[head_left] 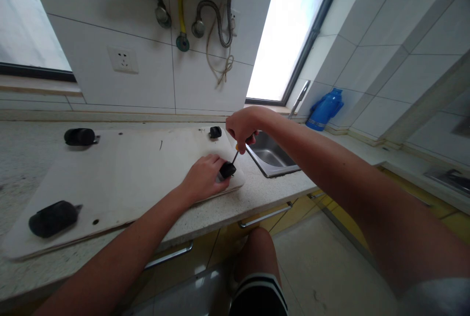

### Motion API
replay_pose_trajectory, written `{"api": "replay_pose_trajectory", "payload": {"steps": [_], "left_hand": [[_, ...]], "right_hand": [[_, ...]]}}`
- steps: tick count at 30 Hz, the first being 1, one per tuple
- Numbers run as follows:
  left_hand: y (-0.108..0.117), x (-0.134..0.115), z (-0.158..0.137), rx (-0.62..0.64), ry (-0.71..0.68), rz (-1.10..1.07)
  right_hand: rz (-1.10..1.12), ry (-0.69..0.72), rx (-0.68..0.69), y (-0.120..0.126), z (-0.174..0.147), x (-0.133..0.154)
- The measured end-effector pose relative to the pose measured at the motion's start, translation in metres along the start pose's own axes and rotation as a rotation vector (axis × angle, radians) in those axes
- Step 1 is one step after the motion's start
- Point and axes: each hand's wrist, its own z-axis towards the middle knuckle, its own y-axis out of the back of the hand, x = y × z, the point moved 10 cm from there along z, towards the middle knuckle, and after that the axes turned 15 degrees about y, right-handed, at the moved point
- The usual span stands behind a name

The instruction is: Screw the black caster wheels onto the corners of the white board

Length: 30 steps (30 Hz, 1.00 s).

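A long white board (121, 174) with rounded corners lies flat on the speckled counter. Black caster-like fittings sit at its corners: one at the far left (80, 136), one at the near left (54, 218) and one at the far right (215, 132). My left hand (207, 176) is closed around the fourth black fitting (227, 169) at the near right corner. In my right hand (245, 131) is a screwdriver (235, 156), its shaft slanting down to that fitting. Most of the screwdriver's handle is hidden by my fingers; a bit of yellow shows.
To the right of the board is a steel sink (275, 152) with a faucet (300, 98). A blue thermos jug (325, 109) stands in the back corner. Hoses and a yellow pipe (182, 7) hang on the tiled wall. Drawer handles (265, 215) stick out below the counter edge.
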Motion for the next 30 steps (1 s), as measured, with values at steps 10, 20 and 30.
{"api": "replay_pose_trajectory", "payload": {"steps": [10, 20, 30], "left_hand": [[-0.0014, 0.0002, 0.0011, 0.000, -0.004, 0.004], [-0.0009, 0.0003, 0.0006, 0.018, 0.017, 0.018], [-0.0014, 0.0004, 0.0007, 0.017, 0.010, 0.018]], "right_hand": [[-0.013, 0.011, 0.002, 0.0013, 0.0029, 0.0051], [-0.028, 0.019, -0.005, 0.0015, 0.0044, 0.0045], [-0.039, 0.026, -0.001, 0.0012, 0.0067, 0.0043]]}}
